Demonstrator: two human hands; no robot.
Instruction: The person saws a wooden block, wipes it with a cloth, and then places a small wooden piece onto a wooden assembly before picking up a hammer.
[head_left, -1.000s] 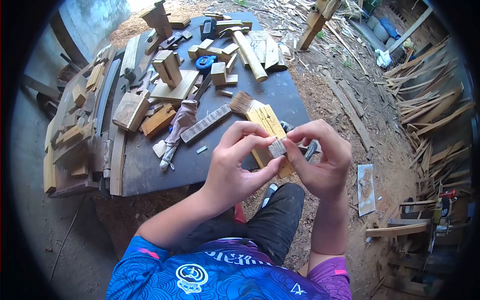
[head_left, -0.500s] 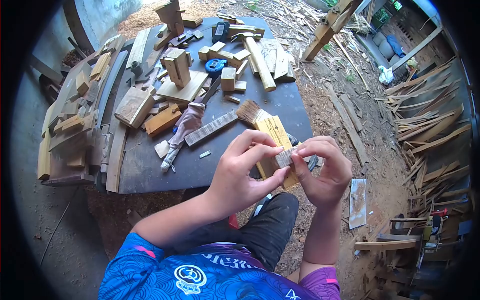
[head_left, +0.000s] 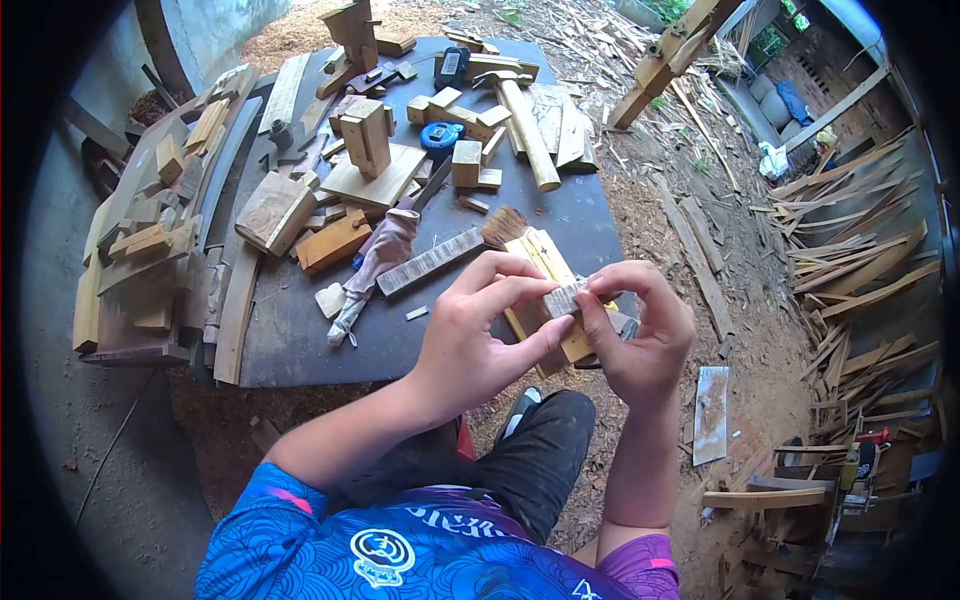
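Note:
Both hands meet over the table's front right edge, around a small greyish wooden block. My left hand pinches its left side between thumb and fingers. At the block's right end, thumb and index finger of my right hand press together. Just behind the block lies a yellow wooden piece, partly covered by the hands. A brush with brown bristles sticks out beyond it. To the left lies a long grey ridged strip, with a small pale green piece near it.
The dark table carries a hammer, a blue tape measure, a cloth-wrapped tool, an orange-brown block and several wood pieces. Scrap wood is heaped at left; thin strips lie at right.
The small block and both hands have shifted slightly left and up in view, and the block's grey face is turned a little differently. The camera view has moved slightly.

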